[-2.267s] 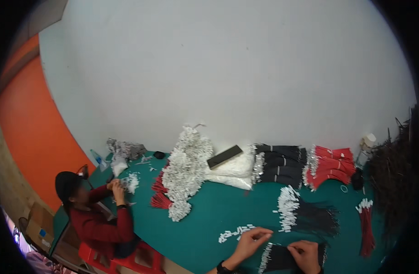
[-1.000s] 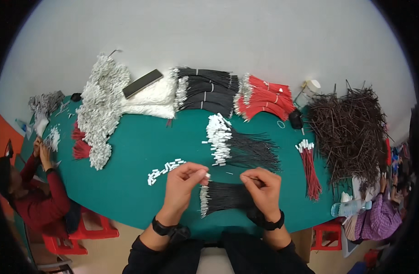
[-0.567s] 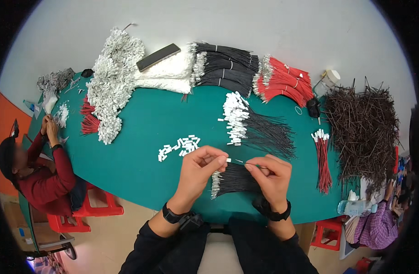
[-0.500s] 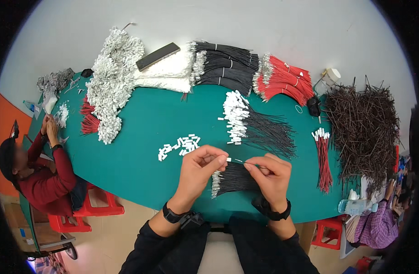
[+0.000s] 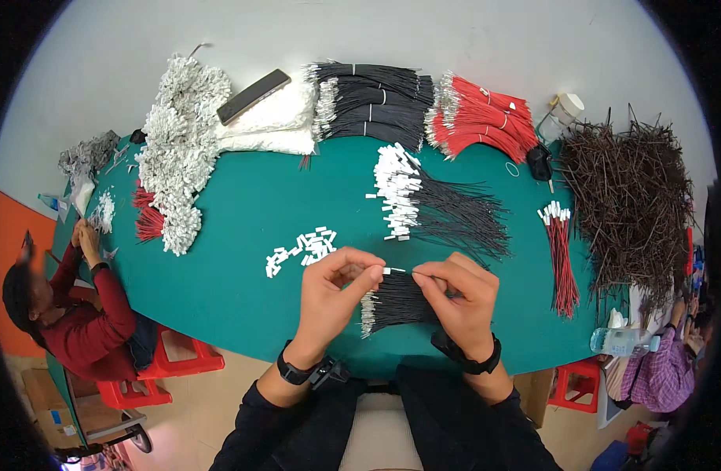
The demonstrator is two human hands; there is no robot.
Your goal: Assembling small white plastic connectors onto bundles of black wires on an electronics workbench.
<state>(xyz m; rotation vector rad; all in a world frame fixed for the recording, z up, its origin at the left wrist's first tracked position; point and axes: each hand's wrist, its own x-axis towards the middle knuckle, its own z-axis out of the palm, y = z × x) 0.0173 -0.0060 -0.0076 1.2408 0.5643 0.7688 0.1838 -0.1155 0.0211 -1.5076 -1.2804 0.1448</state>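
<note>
Between thumb and forefinger, my left hand [image 5: 334, 292] pinches a small white connector housing [image 5: 388, 272]. My right hand [image 5: 460, 297] pinches a thin black wire [image 5: 408, 272], its metal-tipped end pointing left at the housing. The tip now meets the housing's right end; how deep it sits is too small to tell. Below both hands lies a bundle of black wires [image 5: 400, 304] with metal terminals at its left end, partly hidden by my right hand. Loose white housings [image 5: 301, 250] are scattered left of my left hand. Beyond the hands lies a pile of black wires with white housings [image 5: 400, 192].
Tied black wire bundles [image 5: 376, 102] and red ones [image 5: 486, 118] line the table's back. White housings heap [image 5: 180, 133] at left, beside a white bag [image 5: 274, 122] bearing a black bar. Red wires [image 5: 562, 263] and a brown wire heap [image 5: 627, 204] lie right. A co-worker [image 5: 86, 314] sits left.
My right hand has moved slightly left, bringing the wire's tip up to the white housing. The view has shifted a little; both pinches stay closed.
</note>
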